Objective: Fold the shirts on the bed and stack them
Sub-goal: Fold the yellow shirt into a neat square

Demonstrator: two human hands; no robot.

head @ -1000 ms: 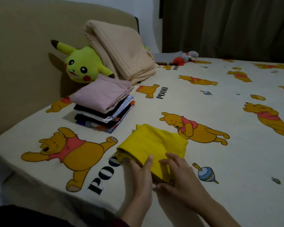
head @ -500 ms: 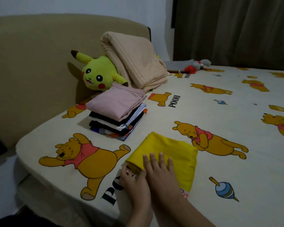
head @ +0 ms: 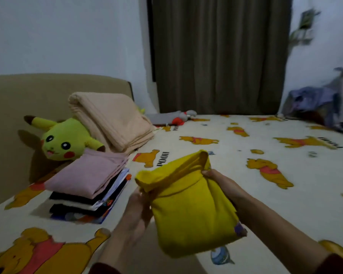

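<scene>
A folded yellow shirt [head: 192, 212] is lifted off the bed, held between both hands. My left hand [head: 136, 212] grips its left edge and my right hand [head: 224, 184] grips its upper right edge. To the left on the bed stands a stack of folded shirts [head: 87, 192] with a pink shirt [head: 85, 175] on top and dark and printed ones beneath. The yellow shirt hangs just right of that stack, apart from it.
A yellow plush toy [head: 61, 139] and a folded beige blanket [head: 111, 121] lean on the tan headboard [head: 18, 99] behind the stack. The bear-print bedsheet [head: 265, 194] stretches right. A small grey plush [head: 178, 117] lies near the dark curtain; clothes are heaped at far right.
The yellow shirt lay flat on the bed under both pressing hands; now both hands have gripped its edges and raised it off the sheet. The view has tilted upward.
</scene>
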